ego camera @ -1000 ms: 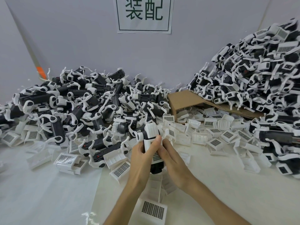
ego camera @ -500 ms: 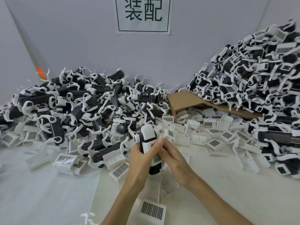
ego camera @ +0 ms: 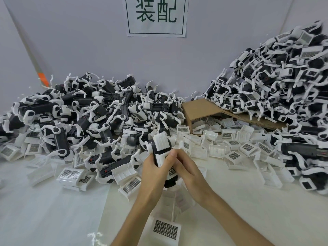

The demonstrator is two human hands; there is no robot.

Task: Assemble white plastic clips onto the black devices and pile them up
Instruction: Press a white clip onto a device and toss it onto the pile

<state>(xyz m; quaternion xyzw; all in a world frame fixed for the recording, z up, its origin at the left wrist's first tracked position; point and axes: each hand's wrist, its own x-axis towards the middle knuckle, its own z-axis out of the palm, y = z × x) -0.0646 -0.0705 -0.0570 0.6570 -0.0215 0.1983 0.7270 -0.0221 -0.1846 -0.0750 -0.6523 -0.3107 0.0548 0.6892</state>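
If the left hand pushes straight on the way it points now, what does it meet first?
Past the device the left hand grips, likely the loose clips at the right edge of the pile; depth is unclear.

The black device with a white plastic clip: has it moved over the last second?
Yes, slightly. The black device tipped its white top left, away from the brown cardboard flap; its lower end stayed put.

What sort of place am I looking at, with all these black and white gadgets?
Likely a factory hand-assembly bench: heaps of black devices, loose white clips across the table, and a left hand and right hand fitting one held device.
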